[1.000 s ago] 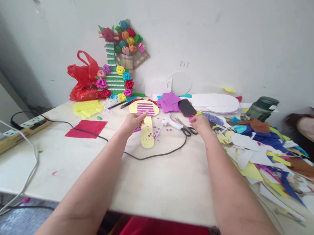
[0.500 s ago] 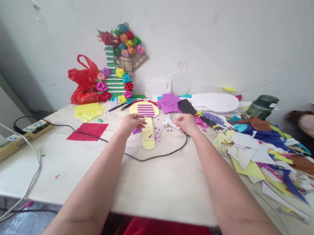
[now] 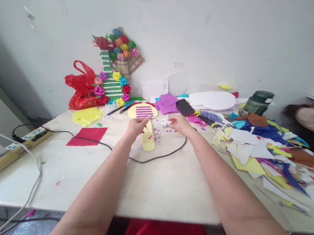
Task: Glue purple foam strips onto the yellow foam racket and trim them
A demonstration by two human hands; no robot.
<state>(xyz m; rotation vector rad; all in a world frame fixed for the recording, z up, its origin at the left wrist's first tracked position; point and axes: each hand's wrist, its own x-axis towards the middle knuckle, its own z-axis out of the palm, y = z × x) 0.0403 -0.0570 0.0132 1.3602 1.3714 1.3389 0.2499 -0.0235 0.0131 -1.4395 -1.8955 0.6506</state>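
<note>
A yellow guitar-shaped cutout lies on the table, its round end crossed by several purple strips. My left hand is over the left side of its narrow part, thumb and fingers pinched together. Whatever may be between those fingertips is too small to make out. To the right, my right hand is closed at the back of a white hot glue gun, covering part of it. Small purple scraps are scattered between the cutout and the glue gun.
A black cable loops across the front, reaching a power strip at left. Red paper lies left of my arm. Paper flowers, a red bag, purple sheets, a green bottle and heaped scraps line the back and right.
My left hand has shifted right over the cutout's narrow part, and the purple strip beside it is now hidden. My right hand stays at the glue gun. The whole view has shifted slightly.
</note>
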